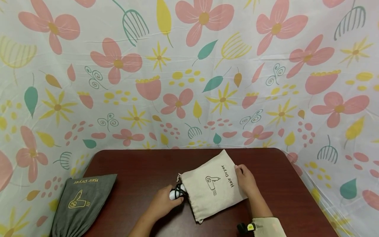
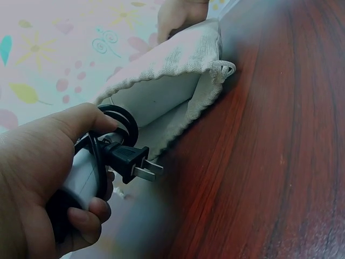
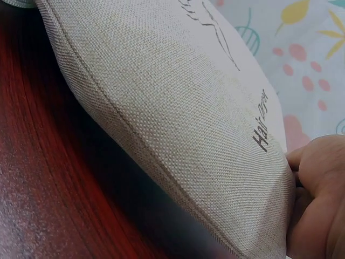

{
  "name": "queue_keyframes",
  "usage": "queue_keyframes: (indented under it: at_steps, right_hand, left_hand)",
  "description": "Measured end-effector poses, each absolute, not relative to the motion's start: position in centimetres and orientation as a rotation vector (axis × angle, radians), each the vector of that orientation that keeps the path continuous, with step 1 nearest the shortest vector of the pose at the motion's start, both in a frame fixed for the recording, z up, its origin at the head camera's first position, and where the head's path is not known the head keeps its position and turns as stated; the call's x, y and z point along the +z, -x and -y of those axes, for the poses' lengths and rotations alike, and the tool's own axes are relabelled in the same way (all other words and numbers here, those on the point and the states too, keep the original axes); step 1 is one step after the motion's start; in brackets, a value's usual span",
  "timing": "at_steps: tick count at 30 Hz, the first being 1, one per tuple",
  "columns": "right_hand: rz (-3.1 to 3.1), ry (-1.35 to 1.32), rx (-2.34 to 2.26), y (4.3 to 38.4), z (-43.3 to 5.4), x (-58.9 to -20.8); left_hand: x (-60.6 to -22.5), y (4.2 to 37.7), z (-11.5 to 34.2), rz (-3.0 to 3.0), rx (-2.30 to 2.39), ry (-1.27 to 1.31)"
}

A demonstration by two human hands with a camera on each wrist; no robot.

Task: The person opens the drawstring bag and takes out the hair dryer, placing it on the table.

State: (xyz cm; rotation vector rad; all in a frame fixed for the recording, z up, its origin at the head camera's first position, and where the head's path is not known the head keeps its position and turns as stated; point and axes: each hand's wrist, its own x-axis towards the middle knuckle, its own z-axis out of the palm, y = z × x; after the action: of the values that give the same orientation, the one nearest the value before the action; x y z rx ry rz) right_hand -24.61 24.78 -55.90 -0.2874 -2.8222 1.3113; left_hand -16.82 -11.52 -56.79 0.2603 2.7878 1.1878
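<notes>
A cream drawstring bag, printed "Hair Dryer" with a dryer drawing, is tilted above the dark red table, its mouth facing left. My left hand grips the white handle of a hair dryer at that mouth. Wound round the handle is a black cord, with a two-pin plug sticking out. In the left wrist view the bag's mouth gapes; whether part of the dryer lies inside, I cannot tell. My right hand holds the bag's closed far end, some fingers hidden behind the cloth.
A grey drawstring bag with yellow "Hair Dryer" print lies on the left of the table. Behind the table hangs a flower-patterned cloth. A black strap piece with a yellow label sits by the right sleeve.
</notes>
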Motion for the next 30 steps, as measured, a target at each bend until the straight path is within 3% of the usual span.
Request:
queue_keyframes:
  at_steps: [30]
  right_hand:
    - [2.836, 0.322, 1.308, 24.5, -26.1, -56.6]
  left_hand:
    - [-56.8, 16.5, 12.9, -2.767, 1.200, -0.252]
